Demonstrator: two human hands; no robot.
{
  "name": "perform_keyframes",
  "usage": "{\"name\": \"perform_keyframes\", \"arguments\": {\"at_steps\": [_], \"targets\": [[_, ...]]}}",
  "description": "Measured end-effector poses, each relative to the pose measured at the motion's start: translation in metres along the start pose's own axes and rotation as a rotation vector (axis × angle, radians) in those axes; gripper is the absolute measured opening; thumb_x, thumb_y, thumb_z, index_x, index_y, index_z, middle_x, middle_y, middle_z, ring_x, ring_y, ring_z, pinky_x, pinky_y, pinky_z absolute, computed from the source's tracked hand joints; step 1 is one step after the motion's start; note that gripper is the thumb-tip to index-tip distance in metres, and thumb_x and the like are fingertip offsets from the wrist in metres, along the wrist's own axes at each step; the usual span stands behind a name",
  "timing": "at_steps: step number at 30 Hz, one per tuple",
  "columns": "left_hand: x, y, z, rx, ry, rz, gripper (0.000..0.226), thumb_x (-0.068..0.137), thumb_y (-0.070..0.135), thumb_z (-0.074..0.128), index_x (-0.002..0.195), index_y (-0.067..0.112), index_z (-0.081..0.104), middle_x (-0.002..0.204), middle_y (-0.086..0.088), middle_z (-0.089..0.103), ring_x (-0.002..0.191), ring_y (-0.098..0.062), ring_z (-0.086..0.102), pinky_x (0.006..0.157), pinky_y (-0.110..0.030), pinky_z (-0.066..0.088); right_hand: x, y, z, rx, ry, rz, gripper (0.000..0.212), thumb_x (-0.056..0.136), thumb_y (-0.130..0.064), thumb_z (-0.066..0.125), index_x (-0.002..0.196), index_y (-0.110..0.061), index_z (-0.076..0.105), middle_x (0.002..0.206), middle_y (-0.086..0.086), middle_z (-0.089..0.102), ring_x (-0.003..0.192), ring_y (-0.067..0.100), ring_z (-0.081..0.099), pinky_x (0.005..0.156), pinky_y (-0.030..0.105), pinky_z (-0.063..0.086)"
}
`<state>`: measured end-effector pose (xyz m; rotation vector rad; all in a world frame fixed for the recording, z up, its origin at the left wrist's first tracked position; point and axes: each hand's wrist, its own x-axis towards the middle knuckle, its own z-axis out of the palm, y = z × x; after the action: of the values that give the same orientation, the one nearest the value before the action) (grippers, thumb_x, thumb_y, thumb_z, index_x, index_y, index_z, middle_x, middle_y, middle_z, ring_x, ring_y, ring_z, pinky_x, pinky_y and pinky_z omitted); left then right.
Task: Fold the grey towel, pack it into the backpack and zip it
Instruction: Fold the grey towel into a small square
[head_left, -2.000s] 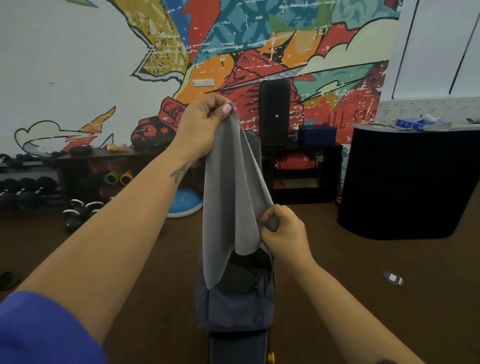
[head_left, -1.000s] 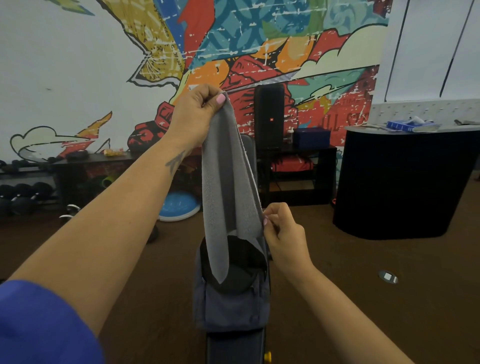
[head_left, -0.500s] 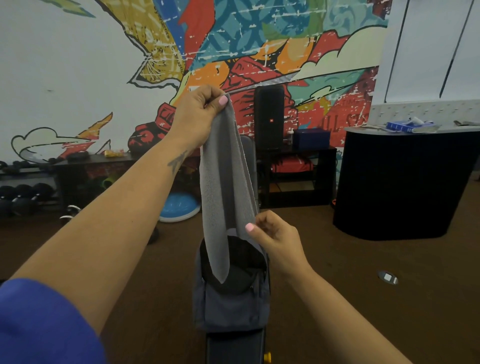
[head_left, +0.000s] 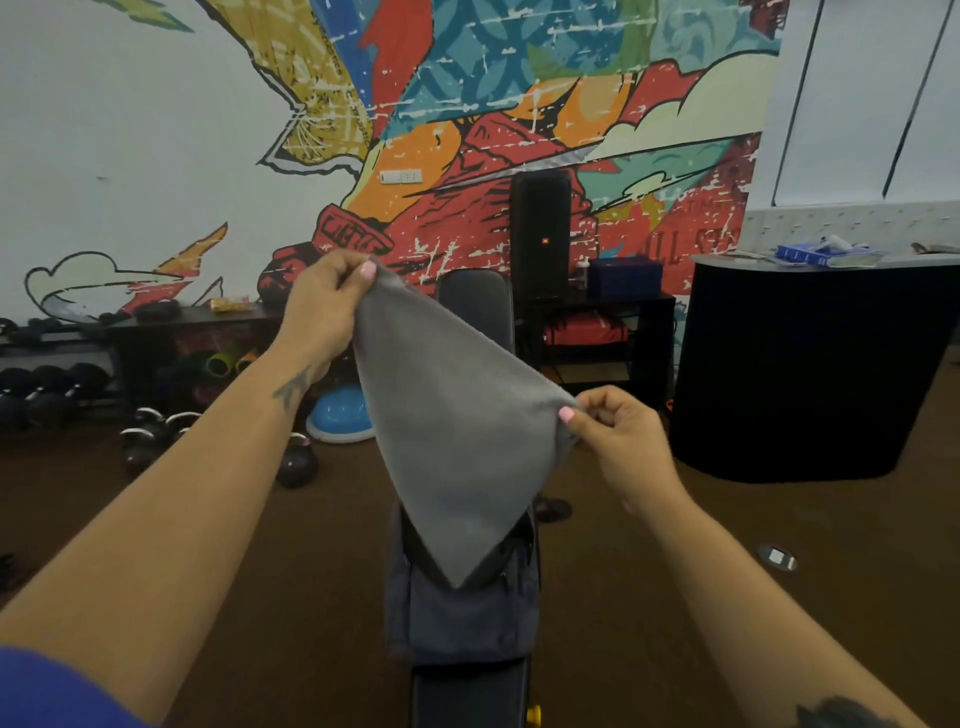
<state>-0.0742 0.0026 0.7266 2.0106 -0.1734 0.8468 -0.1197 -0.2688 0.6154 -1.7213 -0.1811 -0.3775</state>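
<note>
The grey towel (head_left: 457, 441) hangs stretched in the air between my hands, its lowest corner pointing down. My left hand (head_left: 324, 306) pinches its upper corner, raised high. My right hand (head_left: 618, 436) pinches another corner, lower and off to the right. Under the towel stands the dark grey backpack (head_left: 462, 618), upright on a black workout bench (head_left: 470, 691), its top open. The towel's tip hangs just in front of that opening and hides part of it.
The bench's upright backrest (head_left: 475, 306) rises behind the towel. Kettlebells (head_left: 296, 462) and dumbbells (head_left: 36, 395) lie on the brown floor at left beside a blue balance dome (head_left: 337, 415). A black curved counter (head_left: 810, 374) stands at right, and a tall speaker (head_left: 540, 234) by the mural wall.
My right hand took a corner of the hanging towel and pulled it out to the right, spreading the narrow drape wide. My left hand lowered somewhat.
</note>
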Motion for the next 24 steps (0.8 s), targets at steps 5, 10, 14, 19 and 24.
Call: {"name": "perform_keyframes", "arguments": {"at_steps": [5, 10, 14, 19, 24], "targets": [[-0.026, -0.035, 0.002, -0.045, -0.011, -0.119, 0.017, 0.098, 0.025, 0.046, 0.102, 0.017, 0.060, 0.099, 0.002, 0.058, 0.090, -0.010, 0.050, 0.071, -0.021, 0.041, 0.016, -0.008, -0.014, 0.014, 0.026, -0.016, 0.010, 0.087, -0.009, 0.065, 0.088, -0.018, 0.060, 0.079, -0.004, 0.068, 0.075, 0.007, 0.064, 0.069, 0.020, 0.053], [-0.044, -0.050, 0.005, -0.145, -0.064, -0.185, 0.016, 0.099, 0.028, 0.043, 0.093, 0.020, 0.056, 0.094, 0.003, 0.056, 0.086, -0.010, 0.049, 0.080, -0.031, 0.044, 0.025, -0.007, -0.021, 0.021, 0.031, 0.012, 0.009, 0.089, -0.011, 0.063, 0.088, -0.019, 0.061, 0.083, -0.001, 0.070, 0.082, 0.013, 0.064, 0.077, 0.026, 0.052], [-0.049, -0.052, 0.005, -0.169, -0.098, -0.196, 0.020, 0.100, 0.029, 0.041, 0.085, 0.027, 0.055, 0.092, 0.001, 0.054, 0.084, -0.015, 0.047, 0.074, -0.035, 0.041, 0.026, -0.006, -0.022, 0.072, 0.024, 0.039, 0.009, 0.092, -0.014, 0.059, 0.086, -0.020, 0.062, 0.087, 0.001, 0.068, 0.087, 0.016, 0.062, 0.082, 0.034, 0.051], [-0.056, -0.052, 0.014, -0.223, -0.147, -0.255, 0.021, 0.101, 0.027, 0.039, 0.085, 0.027, 0.053, 0.095, 0.001, 0.055, 0.087, -0.014, 0.051, 0.075, -0.031, 0.046, 0.029, -0.011, -0.021, 0.111, 0.123, 0.051, 0.013, 0.097, -0.017, 0.052, 0.088, -0.023, 0.060, 0.091, -0.001, 0.063, 0.088, 0.014, 0.057, 0.078, 0.030, 0.050], [-0.061, -0.052, 0.022, -0.340, -0.147, -0.359, 0.021, 0.101, 0.030, 0.039, 0.089, 0.025, 0.055, 0.100, -0.002, 0.056, 0.090, -0.019, 0.050, 0.070, -0.031, 0.044, 0.030, -0.011, -0.024, -0.045, 0.209, 0.064, 0.010, 0.096, -0.015, 0.054, 0.092, -0.016, 0.063, 0.088, -0.002, 0.064, 0.082, 0.010, 0.058, 0.066, 0.020, 0.046]]}}
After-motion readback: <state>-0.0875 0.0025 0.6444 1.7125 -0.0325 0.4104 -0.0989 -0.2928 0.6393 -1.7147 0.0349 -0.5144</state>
